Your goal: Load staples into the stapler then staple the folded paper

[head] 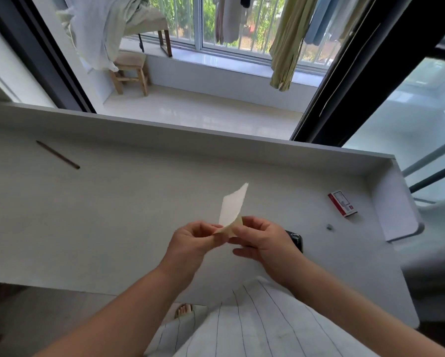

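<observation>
A small white folded paper (232,207) stands up between my hands above the middle of the white table (113,215). My left hand (191,239) pinches its lower left corner. My right hand (264,242) pinches its lower right edge. A black stapler (294,240) lies on the table just behind my right hand, mostly hidden by it. A red and white staple box (343,203) lies to the right, with a small grey strip of staples (329,227) near it.
A brown pencil (58,154) lies at the table's far left. The table has a raised back rim (216,136) and a raised right side (394,202). Beyond it are a balcony, a wooden stool (130,73) and hanging clothes.
</observation>
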